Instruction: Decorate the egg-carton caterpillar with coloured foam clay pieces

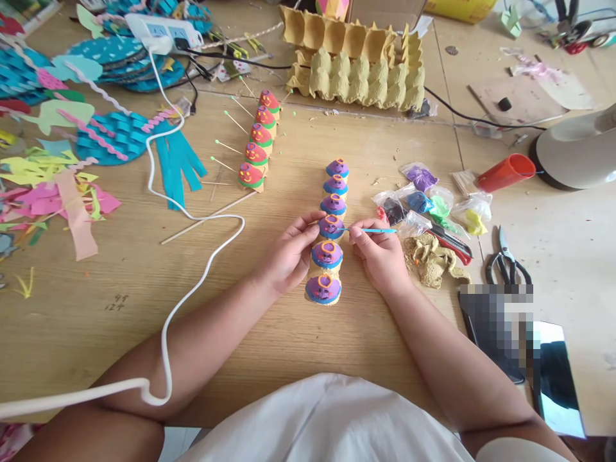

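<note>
A strip of egg-carton cups (pixel 328 253), covered in purple and blue clay with orange rings, runs away from me down the middle of the table. Two nearest cups carry small dark and red face details. My left hand (pixel 293 253) grips one middle cup from its left side, thumb and fingers against it. My right hand (pixel 380 253) pinches a thin blue clay tool (pixel 378 230), whose tip points left and meets the front of that same cup. Farther left stands a second strip, of red and green cups (pixel 256 153) with smiling faces and green-tipped sticks.
Bags of coloured clay (pixel 418 202), a red utility knife (pixel 452 244), torn carton scraps (pixel 430 260) and scissors (pixel 505 260) lie to the right. A white cable (pixel 206 269) crosses the left side, over my left arm. Egg cartons (pixel 356 70) sit at the back; paper scraps (pixel 52 192) at left.
</note>
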{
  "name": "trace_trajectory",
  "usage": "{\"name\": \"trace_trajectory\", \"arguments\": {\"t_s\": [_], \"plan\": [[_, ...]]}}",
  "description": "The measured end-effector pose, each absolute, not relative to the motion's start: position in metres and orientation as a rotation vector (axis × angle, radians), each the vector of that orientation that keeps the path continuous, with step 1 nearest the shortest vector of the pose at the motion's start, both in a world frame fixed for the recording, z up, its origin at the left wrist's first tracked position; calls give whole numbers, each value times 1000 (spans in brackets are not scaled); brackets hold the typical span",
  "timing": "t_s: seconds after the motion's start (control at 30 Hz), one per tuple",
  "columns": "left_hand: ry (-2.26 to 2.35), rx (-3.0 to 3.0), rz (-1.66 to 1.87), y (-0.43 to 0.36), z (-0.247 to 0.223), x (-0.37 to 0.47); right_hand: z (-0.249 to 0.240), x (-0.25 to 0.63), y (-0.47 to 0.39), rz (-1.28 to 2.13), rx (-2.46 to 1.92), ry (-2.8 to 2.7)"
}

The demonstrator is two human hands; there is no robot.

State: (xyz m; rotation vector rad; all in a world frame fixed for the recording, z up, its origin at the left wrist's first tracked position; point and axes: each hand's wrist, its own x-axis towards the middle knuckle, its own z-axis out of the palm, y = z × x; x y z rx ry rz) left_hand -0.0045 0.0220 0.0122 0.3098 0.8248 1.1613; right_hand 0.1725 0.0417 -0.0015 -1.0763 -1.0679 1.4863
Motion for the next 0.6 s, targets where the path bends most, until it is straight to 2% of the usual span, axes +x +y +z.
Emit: {"name": "trace_trajectory", "arguments": {"t_s": [0.6], "plan": [[824, 313, 1151, 22, 15, -4, -1, 172, 42, 1486, -1073, -1067]]}}
